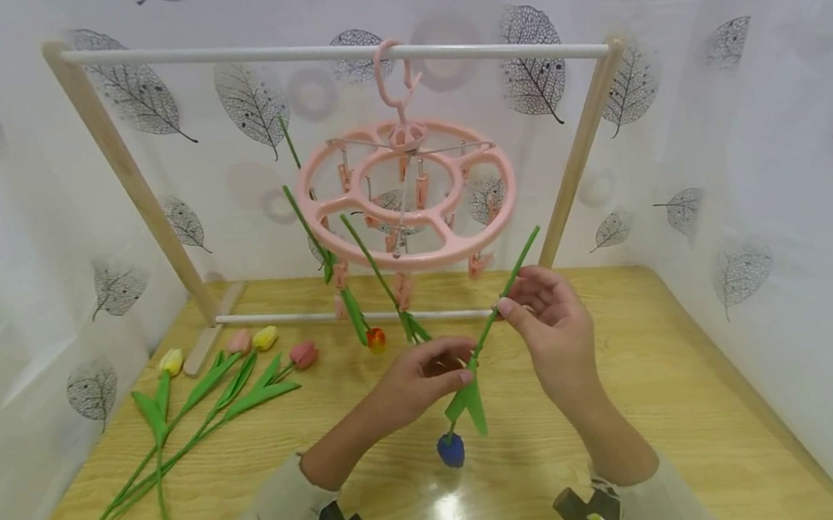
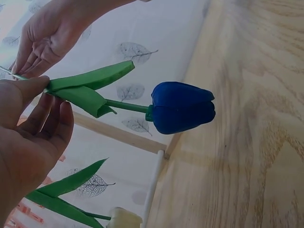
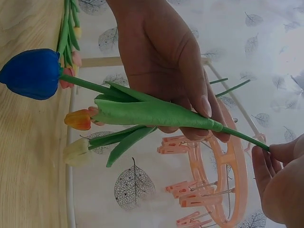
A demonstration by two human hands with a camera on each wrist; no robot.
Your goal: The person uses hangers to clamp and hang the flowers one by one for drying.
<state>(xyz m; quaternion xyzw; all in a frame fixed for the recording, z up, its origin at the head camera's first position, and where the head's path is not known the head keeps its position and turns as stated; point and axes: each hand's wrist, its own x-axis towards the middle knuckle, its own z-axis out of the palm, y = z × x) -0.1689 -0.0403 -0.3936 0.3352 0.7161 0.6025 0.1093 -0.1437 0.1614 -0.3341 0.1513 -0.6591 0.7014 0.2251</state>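
A blue artificial tulip (image 1: 451,450) hangs bloom-down and tilted between both hands. My left hand (image 1: 421,381) pinches it where the green leaves (image 3: 156,113) join the stem. Higher up, my right hand (image 1: 563,338) pinches the bare stem (image 3: 244,138) between thumb and fingers. Just behind and above the hands is a round pink clip hanger (image 1: 309,199) with several small clips (image 1: 403,290). An orange-red tulip (image 1: 376,339) and a whitish tulip (image 3: 76,152) hang bloom-down from its left and front side.
A white rod (image 1: 231,53) on a wooden frame (image 1: 125,167) carries the hanger by its hook. Loose tulips with yellow and pink blooms (image 1: 303,354) lie on the wooden table (image 1: 649,405) at left. Leaf-patterned sheeting (image 1: 766,134) encloses the back and sides.
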